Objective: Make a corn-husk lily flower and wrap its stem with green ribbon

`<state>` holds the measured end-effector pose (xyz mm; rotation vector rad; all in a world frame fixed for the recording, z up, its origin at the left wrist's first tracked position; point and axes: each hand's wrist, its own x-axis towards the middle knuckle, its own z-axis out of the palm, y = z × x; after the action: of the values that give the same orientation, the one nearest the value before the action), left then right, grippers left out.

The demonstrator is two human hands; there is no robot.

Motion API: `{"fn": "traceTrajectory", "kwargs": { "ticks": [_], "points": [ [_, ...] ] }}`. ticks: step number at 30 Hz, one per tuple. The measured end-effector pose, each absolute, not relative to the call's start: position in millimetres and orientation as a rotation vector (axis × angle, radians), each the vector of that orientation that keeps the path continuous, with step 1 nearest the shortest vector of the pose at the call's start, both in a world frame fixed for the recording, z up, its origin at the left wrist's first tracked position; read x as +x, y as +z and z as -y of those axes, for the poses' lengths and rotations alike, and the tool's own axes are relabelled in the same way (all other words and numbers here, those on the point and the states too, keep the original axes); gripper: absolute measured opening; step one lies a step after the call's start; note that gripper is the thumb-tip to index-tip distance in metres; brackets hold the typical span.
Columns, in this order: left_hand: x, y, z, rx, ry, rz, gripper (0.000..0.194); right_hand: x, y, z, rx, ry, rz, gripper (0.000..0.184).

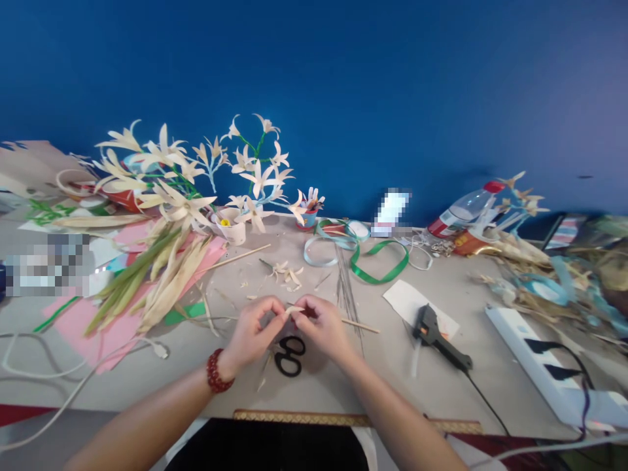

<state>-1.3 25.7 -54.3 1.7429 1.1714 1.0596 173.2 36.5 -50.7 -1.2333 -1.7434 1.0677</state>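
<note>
At the bottom centre of the frame, a patterned gold strip (pixel 299 417) lay along the near edge of the table (pixel 392 376). Just above it, the black-handled scissors (pixel 288 356) rested below the hands, their blades hard to make out. Near the middle of the frame, the left hand (pixel 259 330), with a red bead bracelet (pixel 218 371) at its wrist, and the right hand (pixel 320 327) met, thumbs and fingertips pinching a small pale strip (pixel 294 309) between them. A thin stick (pixel 362 324) showed to the right of the right hand, and a glue gun (pixel 441 343) lay at lower right. Beyond the hands were small pale petals (pixel 289 273), with a green ribbon (pixel 403 267) right of centre. Dry husks (pixel 171 291) spread over pink paper (pixel 71 330) at left. Farther back, pale flowers (pixel 184 208) stood at upper left before a blue wall (pixel 333 98)
</note>
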Motion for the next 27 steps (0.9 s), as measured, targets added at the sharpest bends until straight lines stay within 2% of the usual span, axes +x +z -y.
{"fn": "traceTrajectory", "kwargs": {
  "ticks": [8, 12, 14, 21, 27],
  "points": [
    [-3, -53, -25, 1.724, 1.102, -1.176, 0.014, 197, -51, -48, -1.444, 0.74, 1.794, 0.007],
    [-3, -52, -26, 1.726, 1.084, -1.182, 0.014, 193, -48, -47, -1.277, 1.073, 1.728, 0.01],
    [-2, -52, -26, 1.733, 1.068, -1.189, 0.014, 185, -46, -43, -1.223, 1.122, 1.738, 0.008],
    [0, -52, -26, 1.757, 1.032, -1.179, 0.014, 176, -48, -37, -1.266, 0.911, 1.865, 0.011],
    [-2, -52, -26, 1.649, 1.071, -1.208, 0.014, 204, -50, -49, -1.454, 0.548, 1.88, 0.006]
  ]
}}
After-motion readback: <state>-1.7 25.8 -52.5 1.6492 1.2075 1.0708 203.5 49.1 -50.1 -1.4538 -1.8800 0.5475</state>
